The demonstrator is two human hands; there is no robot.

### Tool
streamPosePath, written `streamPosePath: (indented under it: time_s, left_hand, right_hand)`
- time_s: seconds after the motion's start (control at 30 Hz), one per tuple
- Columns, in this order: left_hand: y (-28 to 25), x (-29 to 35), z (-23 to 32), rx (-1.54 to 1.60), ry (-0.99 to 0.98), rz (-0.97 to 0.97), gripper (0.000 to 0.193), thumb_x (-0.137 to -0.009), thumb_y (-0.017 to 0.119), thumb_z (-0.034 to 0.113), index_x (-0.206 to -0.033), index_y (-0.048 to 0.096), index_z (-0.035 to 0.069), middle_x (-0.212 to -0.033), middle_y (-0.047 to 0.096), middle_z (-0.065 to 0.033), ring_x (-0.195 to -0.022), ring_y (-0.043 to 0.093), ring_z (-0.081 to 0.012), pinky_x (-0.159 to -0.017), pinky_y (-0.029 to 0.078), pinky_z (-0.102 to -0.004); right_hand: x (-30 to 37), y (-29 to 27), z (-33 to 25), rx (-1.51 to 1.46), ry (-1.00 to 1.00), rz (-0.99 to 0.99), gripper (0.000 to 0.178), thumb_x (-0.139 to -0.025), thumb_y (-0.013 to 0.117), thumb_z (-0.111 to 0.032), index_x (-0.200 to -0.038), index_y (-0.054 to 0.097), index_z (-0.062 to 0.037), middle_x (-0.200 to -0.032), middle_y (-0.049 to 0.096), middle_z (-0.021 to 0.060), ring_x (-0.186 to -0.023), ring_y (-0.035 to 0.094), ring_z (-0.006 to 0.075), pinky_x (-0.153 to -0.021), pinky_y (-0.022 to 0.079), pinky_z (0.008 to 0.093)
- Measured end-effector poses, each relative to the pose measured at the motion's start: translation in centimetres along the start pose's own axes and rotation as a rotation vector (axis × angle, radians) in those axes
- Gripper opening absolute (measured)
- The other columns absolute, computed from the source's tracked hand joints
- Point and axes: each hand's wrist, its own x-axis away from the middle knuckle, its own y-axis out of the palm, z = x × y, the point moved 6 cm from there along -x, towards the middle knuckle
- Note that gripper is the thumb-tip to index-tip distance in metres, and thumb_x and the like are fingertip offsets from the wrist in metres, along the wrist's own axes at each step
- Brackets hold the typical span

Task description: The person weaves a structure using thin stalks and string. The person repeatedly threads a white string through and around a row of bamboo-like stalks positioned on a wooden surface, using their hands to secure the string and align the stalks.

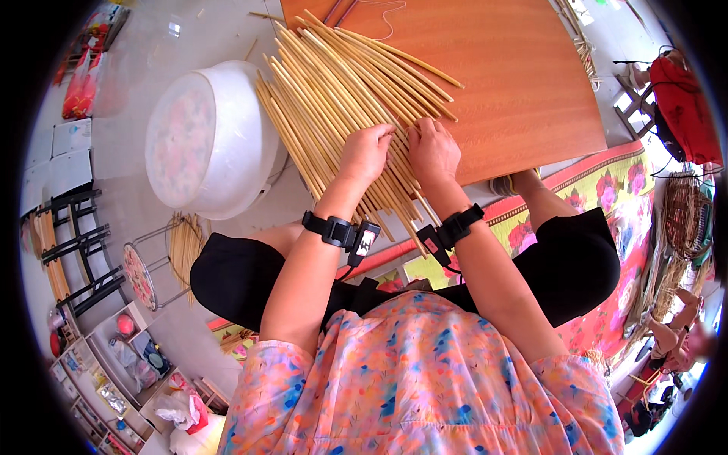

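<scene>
A fan of long, thin straw-coloured stalks [326, 83] lies over the left part of an orange-brown wooden board [523, 83], its lower ends reaching toward my lap. Over the lower middle of the stalks is my left hand [367, 155], closed, thumb and fingertips pinched together. Close beside it, my right hand [434, 154] is also closed, its fingertips down at the right edge of the stalks. What either pinch holds is too small or hidden to make out. Both wrists wear black straps with small boxes.
A large translucent white tub [235, 144] stands left of the stalks. Farther left are a round-topped folding stool [139, 277] and a stalk bundle [184, 254]. Pale thread [388, 23] trails at the board's far edge. A flowered mat [595, 197] lies to the right, near a red chair [686, 106].
</scene>
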Motion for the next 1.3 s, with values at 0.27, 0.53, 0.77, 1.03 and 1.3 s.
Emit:
streamPosePath:
  time_s: [0.27, 0.53, 0.77, 1.03, 1.3]
  left_hand:
    - [1.4, 0.3, -1.0, -0.123, 0.120, 0.110, 0.026, -0.091, 0.057, 0.013, -0.114, 0.067, 0.005, -0.072, 0.066, -0.0134, -0.060, 0.063, -0.0207, -0.060, 0.050, -0.0320]
    - [1.5, 0.8, -0.3, -0.191, 0.089, 0.114, 0.027, -0.086, 0.060, 0.014, -0.111, 0.069, 0.007, -0.080, 0.066, -0.0196, -0.068, 0.065, -0.0297, -0.066, 0.051, -0.0355]
    - [1.5, 0.6, -0.2, -0.217, 0.083, 0.103, 0.027, -0.086, 0.060, 0.016, -0.109, 0.069, 0.007, -0.075, 0.065, -0.0187, -0.064, 0.064, -0.0284, -0.062, 0.050, -0.0351]
    - [1.5, 0.3, -0.1, -0.235, 0.075, 0.098, 0.025, -0.086, 0.060, 0.016, -0.107, 0.071, 0.008, -0.074, 0.066, -0.0168, -0.064, 0.065, -0.0275, -0.062, 0.050, -0.0351]
    - [1.3, 0.4, -0.1, -0.242, 0.088, 0.095, 0.025, -0.085, 0.061, 0.015, -0.107, 0.071, 0.008, -0.080, 0.067, -0.0177, -0.070, 0.066, -0.0296, -0.066, 0.052, -0.0350]
  right_hand:
    - [-0.1, -0.1, 0.3, -0.096, 0.038, 0.026, 0.015, -0.087, 0.063, -0.025, -0.089, 0.066, -0.0110, -0.086, 0.066, 0.0116, -0.081, 0.064, 0.0336, -0.068, 0.052, 0.0448]
    - [-0.2, 0.0, 0.9, -0.133, 0.075, 0.046, 0.013, -0.085, 0.064, -0.024, -0.089, 0.070, -0.0127, -0.087, 0.067, 0.0106, -0.081, 0.064, 0.0333, -0.070, 0.052, 0.0436]
    - [-0.3, 0.1, 1.1, -0.161, 0.109, 0.012, 0.016, -0.085, 0.065, -0.025, -0.093, 0.071, -0.0124, -0.088, 0.067, 0.0113, -0.082, 0.064, 0.0342, -0.071, 0.052, 0.0434]
    - [-0.4, 0.1, 1.2, -0.171, 0.126, 0.004, 0.017, -0.085, 0.065, -0.026, -0.093, 0.071, -0.0121, -0.090, 0.068, 0.0114, -0.082, 0.065, 0.0339, -0.072, 0.052, 0.0429]
    - [-0.4, 0.2, 1.3, -0.170, 0.135, -0.014, 0.019, -0.086, 0.064, -0.027, -0.094, 0.072, -0.0115, -0.092, 0.068, 0.0108, -0.084, 0.065, 0.0329, -0.073, 0.052, 0.0422]
